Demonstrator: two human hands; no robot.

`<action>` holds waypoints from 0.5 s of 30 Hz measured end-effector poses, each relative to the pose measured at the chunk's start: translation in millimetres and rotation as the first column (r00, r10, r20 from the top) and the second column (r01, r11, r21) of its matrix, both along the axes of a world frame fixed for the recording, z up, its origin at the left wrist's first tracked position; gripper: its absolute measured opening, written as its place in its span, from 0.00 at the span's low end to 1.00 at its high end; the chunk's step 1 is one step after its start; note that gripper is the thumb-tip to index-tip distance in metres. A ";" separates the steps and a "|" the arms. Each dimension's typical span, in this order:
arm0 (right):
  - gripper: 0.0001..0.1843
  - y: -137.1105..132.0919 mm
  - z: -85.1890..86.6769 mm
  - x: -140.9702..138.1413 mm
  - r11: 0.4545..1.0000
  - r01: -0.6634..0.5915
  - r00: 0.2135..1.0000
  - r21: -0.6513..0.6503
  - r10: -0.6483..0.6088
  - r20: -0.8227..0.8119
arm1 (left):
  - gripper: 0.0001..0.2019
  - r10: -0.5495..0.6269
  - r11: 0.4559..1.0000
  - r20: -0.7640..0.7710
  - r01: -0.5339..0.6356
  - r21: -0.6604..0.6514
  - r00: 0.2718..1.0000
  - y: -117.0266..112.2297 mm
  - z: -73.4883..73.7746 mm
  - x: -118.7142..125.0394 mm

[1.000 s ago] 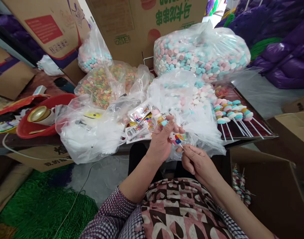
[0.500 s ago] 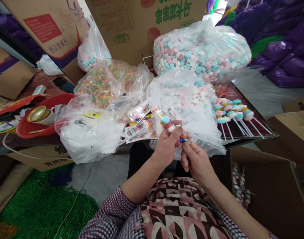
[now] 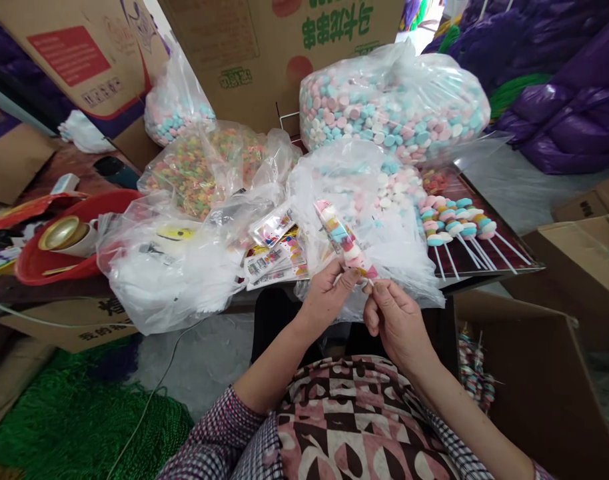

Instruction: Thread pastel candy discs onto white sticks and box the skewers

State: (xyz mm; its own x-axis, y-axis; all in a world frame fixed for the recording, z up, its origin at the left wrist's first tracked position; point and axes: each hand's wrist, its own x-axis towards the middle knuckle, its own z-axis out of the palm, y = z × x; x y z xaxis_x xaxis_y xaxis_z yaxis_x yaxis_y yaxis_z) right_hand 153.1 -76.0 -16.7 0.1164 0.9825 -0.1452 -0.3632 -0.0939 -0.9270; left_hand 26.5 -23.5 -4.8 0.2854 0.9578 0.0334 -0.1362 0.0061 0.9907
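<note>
A marshmallow skewer [image 3: 340,233] in a clear, printed wrapper tilts up and away over the table edge. My left hand [image 3: 329,290] is closed around the lower end of the wrapper, thumb on top. With thumb and fingers pinched, my right hand [image 3: 397,313] grips the skewer's white stick just below the wrapper. Behind the skewer lies an opened plastic bag of marshmallows [image 3: 399,190]. Printed cards and packets [image 3: 279,257] with gold ties are left of my hands. Unwrapped marshmallow skewers [image 3: 457,220] rest at the table's right end, sticks toward me.
A big bag of marshmallows [image 3: 394,100] and a bag of gummy candy [image 3: 199,173] stand at the back. White bags [image 3: 169,273] and a red basin [image 3: 29,263] occupy the left. An open carton [image 3: 529,373] with wrapped skewers [image 3: 477,370] sits low on the right.
My left hand has slid down to the wrapper's lower end, so more of the skewer shows. My right hand now pinches the stick there. The view has shifted slightly.
</note>
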 end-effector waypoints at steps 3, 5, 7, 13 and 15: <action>0.18 -1.2 -1.5 -1.3 1.000 0.005 0.999 0.008 -0.006 0.042 | 0.18 0.038 0.991 -0.159 -0.017 0.131 0.987 0.1 0.4 -2.2; 0.19 -2.1 -2.0 -2.6 1.000 0.007 0.995 0.011 -0.008 0.098 | 0.18 0.058 0.981 -0.215 -0.016 0.193 0.975 -0.1 -0.7 -1.8; 0.19 -3.0 -2.2 -3.8 1.000 0.004 0.986 0.016 -0.007 0.167 | 0.19 0.092 0.976 -0.235 -0.041 0.216 0.968 -0.4 -2.6 -0.6; 0.20 -3.5 -1.8 -3.5 1.000 0.001 0.982 0.016 -0.004 0.186 | 0.18 -0.029 0.994 -0.163 0.046 0.103 0.986 -2.7 -4.8 -2.2; 0.20 -2.8 -1.5 -2.9 1.000 0.008 0.987 0.010 -0.009 0.162 | 0.19 -0.086 0.996 -0.004 0.086 -0.004 0.996 -3.7 -3.4 -3.3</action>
State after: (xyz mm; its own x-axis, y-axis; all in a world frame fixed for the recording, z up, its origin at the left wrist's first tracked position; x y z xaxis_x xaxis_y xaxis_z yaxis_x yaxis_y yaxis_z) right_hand 150.1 -78.8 -18.3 0.1461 0.9826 -0.1149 -0.2093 -0.0828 -0.9743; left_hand 23.1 -27.2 -8.3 0.3671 0.9297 0.0284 -0.1307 0.0214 0.9912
